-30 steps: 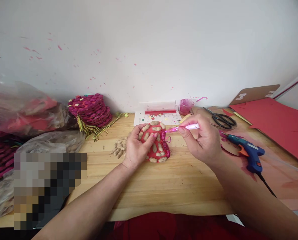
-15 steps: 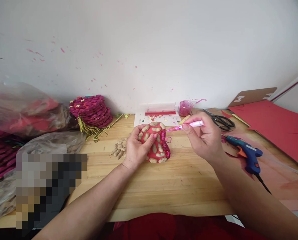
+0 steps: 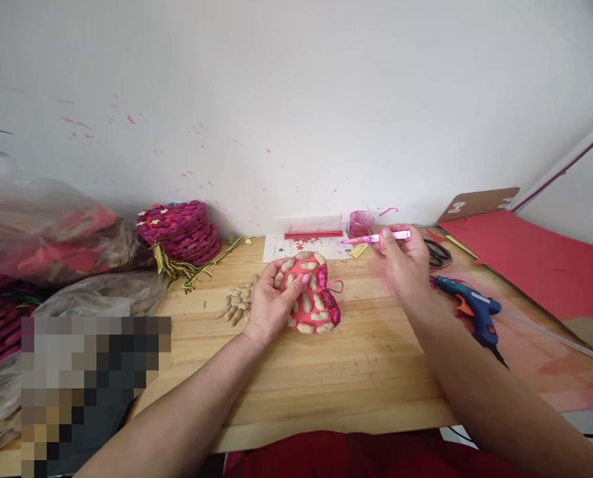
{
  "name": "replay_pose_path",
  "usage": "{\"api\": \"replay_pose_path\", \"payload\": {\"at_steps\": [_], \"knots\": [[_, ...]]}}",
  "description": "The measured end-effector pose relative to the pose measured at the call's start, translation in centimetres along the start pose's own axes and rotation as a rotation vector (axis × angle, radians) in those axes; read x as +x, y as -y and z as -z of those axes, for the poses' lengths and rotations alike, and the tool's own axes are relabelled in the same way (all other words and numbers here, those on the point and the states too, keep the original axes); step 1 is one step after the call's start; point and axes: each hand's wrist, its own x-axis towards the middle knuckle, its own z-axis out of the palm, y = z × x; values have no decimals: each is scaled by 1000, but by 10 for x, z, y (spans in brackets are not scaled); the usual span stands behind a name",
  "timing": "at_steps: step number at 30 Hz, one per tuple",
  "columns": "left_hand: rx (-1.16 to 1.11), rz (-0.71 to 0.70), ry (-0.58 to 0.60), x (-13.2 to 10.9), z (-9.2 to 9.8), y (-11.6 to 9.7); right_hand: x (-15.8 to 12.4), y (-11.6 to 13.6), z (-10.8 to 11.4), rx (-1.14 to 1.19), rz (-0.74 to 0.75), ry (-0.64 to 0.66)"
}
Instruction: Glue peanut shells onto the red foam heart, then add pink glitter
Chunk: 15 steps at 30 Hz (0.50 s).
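Note:
My left hand (image 3: 271,302) grips a red piece covered with peanuts (image 3: 306,302), the thumb lying across its face. Along its right edge several peanuts are painted shiny magenta, and a thin pink loop sticks out there. Between the thumb and fingers of my right hand (image 3: 406,262) is a paintbrush (image 3: 378,237) with a white handle and pink-stained tip, pointing left. Its tip is apart from the peanut piece, in front of a plastic cup of pink paint (image 3: 360,224). Loose peanuts (image 3: 235,304) lie left of the piece.
Stacked magenta peanut pieces (image 3: 179,232) with yellow tassels stand at the back left, beside plastic bags (image 3: 47,226). White paper (image 3: 273,249) with small stars lies by the wall. To the right are scissors (image 3: 438,253), a blue glue gun (image 3: 475,309) and red sheets (image 3: 540,255).
My right hand with the paintbrush has moved away from the peanut piece, toward the paint cup. The left hand still holds the piece; the view has shifted slightly.

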Motion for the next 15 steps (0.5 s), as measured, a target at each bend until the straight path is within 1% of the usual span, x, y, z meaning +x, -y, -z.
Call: {"api": "replay_pose_path", "payload": {"at_steps": [5,11,15], "knots": [[52,-26,25,-1,0,0,4,-8,3,-22,-17,3],[116,-41,6,-1,-1,-5,5,-11,7,-60,6,-19],[128,-68,3,-2,-2,-2,4,-18,8,-76,-4,-21]]}}
